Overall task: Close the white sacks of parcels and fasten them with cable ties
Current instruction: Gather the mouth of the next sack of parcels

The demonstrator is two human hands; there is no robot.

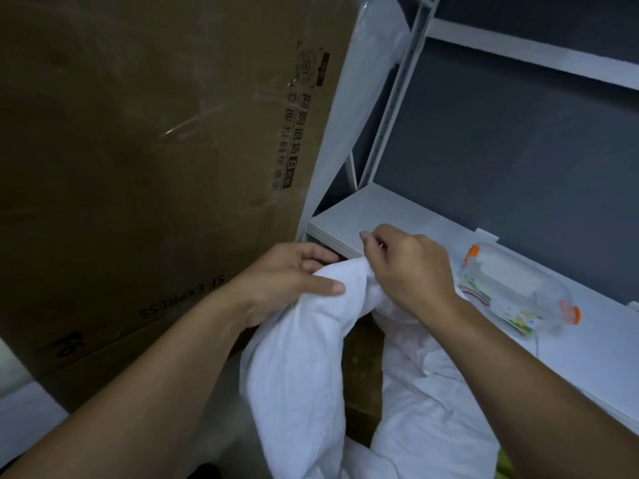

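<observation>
Where the tall cardboard box (138, 150) leans at the left and the white shelving rack (380, 209) stands to the right, the white sack (297, 375) sits low between them, just beneath the person's arms. Its cloth looks soft, limp and light, and it bunches readily. The weight probably lies in the load: a brown parcel (363, 375) shows through the gap still open in the mouth. The best hold is likely high on the gathered neck, well above the contents, where the folds squeeze into one rope for a tie.

The left hand (290, 281) grips the bunched rim, thumb laid across the front and fingers curled behind. The right hand (411, 271) pinches the folds beside it with curled fingers. Whether its raised fingertips also hold a cable tie, I cannot tell.

By count: one box, one rack, one sack, one parcel in view, two hands, and one clear lidded container (518, 292) lying on the shelf.
</observation>
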